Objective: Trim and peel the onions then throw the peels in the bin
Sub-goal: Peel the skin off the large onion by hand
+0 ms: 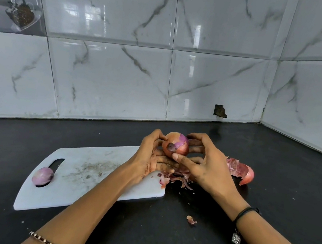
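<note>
A red onion (175, 145), partly peeled with a purple patch showing, is held above the counter between both hands. My left hand (151, 156) cups it from the left and below. My right hand (204, 161) grips it from the right, thumb pressed on its front. A peeled purple onion (42, 176) lies at the left end of the white cutting board (89, 174). Loose peels (178, 179) are heaped at the board's right corner under my hands. A larger piece of onion skin (242, 171) lies on the counter to the right.
The black counter (159, 236) meets white marble-tiled walls at the back and right. A small peel scrap (191, 220) lies on the counter near my right forearm. No bin or knife is in view.
</note>
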{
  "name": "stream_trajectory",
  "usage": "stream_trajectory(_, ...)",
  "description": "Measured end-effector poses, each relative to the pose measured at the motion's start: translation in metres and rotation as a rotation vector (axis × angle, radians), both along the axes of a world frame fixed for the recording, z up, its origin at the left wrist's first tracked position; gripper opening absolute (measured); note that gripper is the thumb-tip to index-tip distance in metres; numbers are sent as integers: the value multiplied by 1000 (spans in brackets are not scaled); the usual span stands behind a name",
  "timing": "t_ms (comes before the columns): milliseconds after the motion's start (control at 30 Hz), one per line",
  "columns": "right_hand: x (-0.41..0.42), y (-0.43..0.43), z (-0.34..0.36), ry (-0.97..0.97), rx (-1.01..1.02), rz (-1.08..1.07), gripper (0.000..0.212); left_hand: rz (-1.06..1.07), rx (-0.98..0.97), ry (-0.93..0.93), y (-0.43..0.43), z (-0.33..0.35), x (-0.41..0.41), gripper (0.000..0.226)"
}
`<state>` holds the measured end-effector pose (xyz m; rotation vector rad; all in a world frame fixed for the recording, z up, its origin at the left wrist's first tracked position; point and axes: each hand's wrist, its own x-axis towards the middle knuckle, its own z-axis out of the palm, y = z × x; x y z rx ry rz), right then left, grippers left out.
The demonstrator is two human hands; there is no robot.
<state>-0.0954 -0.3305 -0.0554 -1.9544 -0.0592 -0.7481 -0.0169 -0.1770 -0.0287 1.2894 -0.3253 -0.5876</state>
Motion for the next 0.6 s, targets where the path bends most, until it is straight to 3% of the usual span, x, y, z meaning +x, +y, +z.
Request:
stream_trajectory(267,-1,0,1,18,33,33,59,18,-42,75,-2,2,0,35)
stream_trajectory(433,-3,1,2,-6,-1,50,59,27,-25,35,-2,0,2,16)
stream_trajectory(600,-5,0,2,-12,-36,62,62,28,-12,6,-1,-1,0,18)
